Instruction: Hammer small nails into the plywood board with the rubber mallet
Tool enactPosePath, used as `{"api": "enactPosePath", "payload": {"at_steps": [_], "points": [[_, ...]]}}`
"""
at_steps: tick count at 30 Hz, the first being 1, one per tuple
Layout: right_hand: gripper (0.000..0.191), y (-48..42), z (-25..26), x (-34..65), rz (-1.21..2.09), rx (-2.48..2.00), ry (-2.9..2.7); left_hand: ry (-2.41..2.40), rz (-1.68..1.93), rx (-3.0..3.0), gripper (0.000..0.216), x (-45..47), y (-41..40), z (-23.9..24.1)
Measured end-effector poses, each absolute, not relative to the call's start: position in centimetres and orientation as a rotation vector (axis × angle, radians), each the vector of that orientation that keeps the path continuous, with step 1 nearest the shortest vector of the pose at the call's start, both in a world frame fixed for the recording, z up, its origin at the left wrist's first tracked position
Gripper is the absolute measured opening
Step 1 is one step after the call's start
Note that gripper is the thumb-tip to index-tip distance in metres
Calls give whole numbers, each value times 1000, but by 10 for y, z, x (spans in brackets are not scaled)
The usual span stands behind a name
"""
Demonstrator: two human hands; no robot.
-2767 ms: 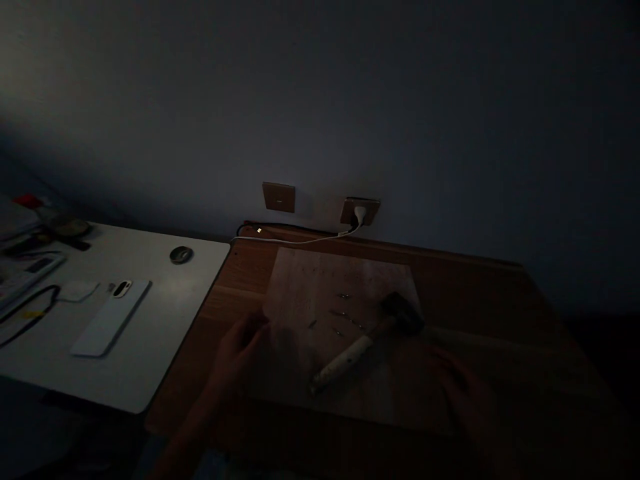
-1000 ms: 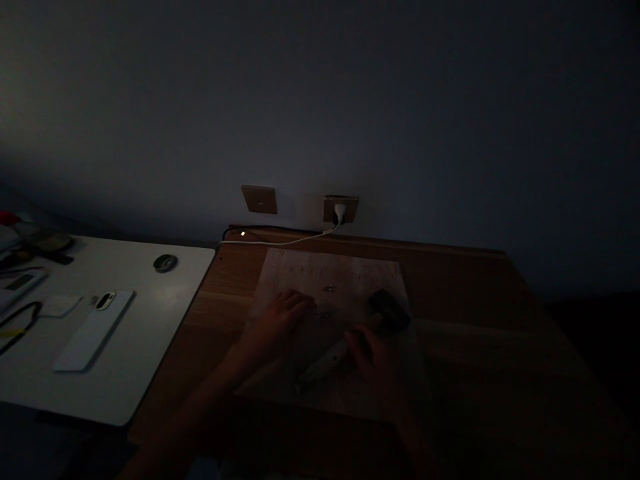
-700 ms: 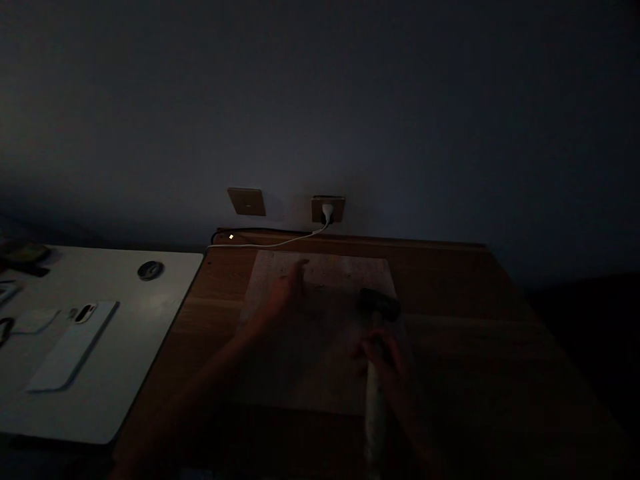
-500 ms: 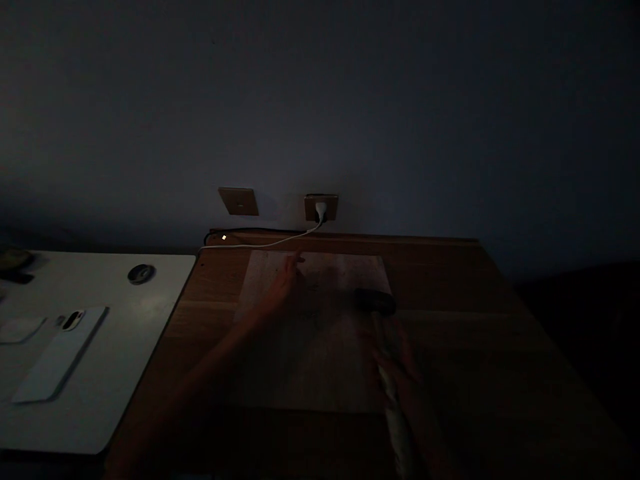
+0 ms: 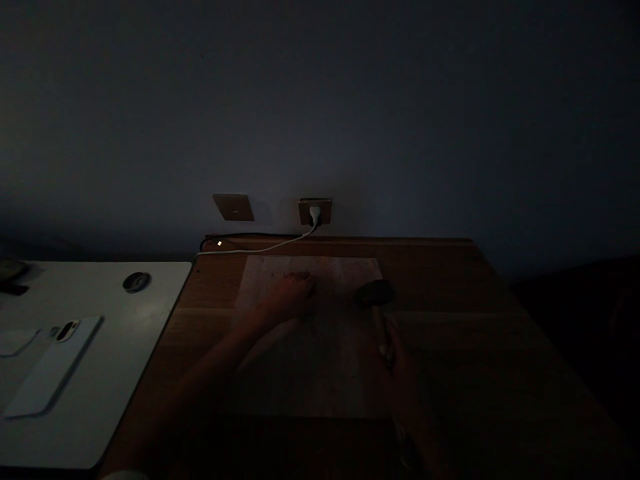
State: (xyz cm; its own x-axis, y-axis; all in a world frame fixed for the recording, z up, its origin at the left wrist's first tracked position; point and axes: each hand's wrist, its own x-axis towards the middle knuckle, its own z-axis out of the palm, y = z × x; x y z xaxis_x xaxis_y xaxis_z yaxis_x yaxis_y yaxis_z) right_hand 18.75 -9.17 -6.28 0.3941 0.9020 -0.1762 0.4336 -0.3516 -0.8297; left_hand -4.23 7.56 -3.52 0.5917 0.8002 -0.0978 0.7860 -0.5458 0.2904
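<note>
Over a pale square board (image 5: pixel 300 387), my left hand (image 5: pixel 294 293) is closed with its fingers curled downward. Whatever the fingers hold, if anything, is hidden in the dark. My right hand (image 5: pixel 400 360) wraps round the handle of a mallet (image 5: pixel 375 293), at the board's right side. The mallet has a dark, thick head and a light handle, with the head pointing away from me above the board's right edge. Part of the handle disappears behind my right hand.
The board lies on a wooden table (image 5: pixel 475 360) against a wall. A white table (image 5: pixel 115 373) adjoins at left, bearing a white phone (image 5: pixel 55 373) and a dark roll of tape (image 5: pixel 136 282). A white cable (image 5: pixel 270 248) runs to a wall socket (image 5: pixel 323 212). The room is very dim.
My left hand has come slightly nearer, and its fingers have gone from partly stretched to curled. My right hand has closed more firmly round the mallet's handle. The view has shifted slightly.
</note>
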Motion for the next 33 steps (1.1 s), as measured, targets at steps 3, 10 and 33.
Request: {"api": "enactPosePath", "payload": {"at_steps": [3, 10, 33], "points": [[69, -93, -72, 190, 842, -1951, -1164, 1260, 203, 2425, 26, -38, 78, -37], [76, -96, -59, 187, 1175, -1991, -883, 1046, 575, 2143, 28, 10, 110, -58], [79, -71, -47, 202, 1211, -1919, -822, 986, 577, 2188, 39, 46, 130, -86]]}}
